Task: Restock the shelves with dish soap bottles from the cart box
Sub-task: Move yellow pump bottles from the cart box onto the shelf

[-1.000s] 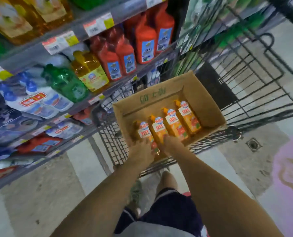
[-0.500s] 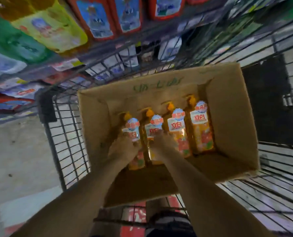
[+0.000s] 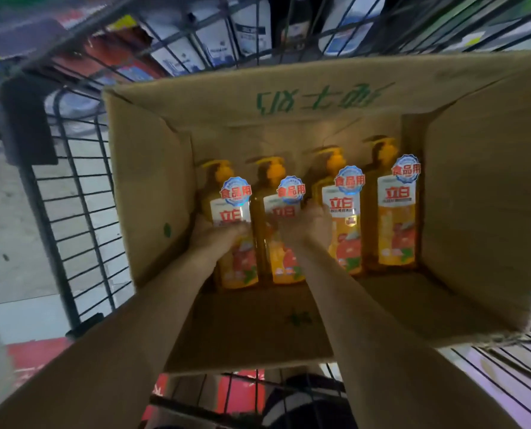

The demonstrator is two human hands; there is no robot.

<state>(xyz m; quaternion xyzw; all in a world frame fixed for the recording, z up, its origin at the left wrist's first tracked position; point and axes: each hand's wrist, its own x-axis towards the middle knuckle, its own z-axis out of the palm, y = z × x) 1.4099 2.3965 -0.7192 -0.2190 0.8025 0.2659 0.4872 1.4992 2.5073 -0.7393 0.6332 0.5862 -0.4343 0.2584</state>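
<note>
Two hands grip bottles in the box (image 3: 152,181): left hand (image 3: 217,235) the outermost bottle (image 3: 237,243), right hand (image 3: 307,226) its neighbour (image 3: 284,249).

I saw two bare forearms, no sleeves reaching the wrists, no watch, bands or gloves. The left hand (image 3: 217,235) and right hand (image 3: 307,226) were both bare, no rings that I could make out, fingers blurred. Below the arms, through the wire, there was dark clothing with a white band or stripe (image 3: 289,400) curving across it. I couldn't tell which garment it was.
</note>
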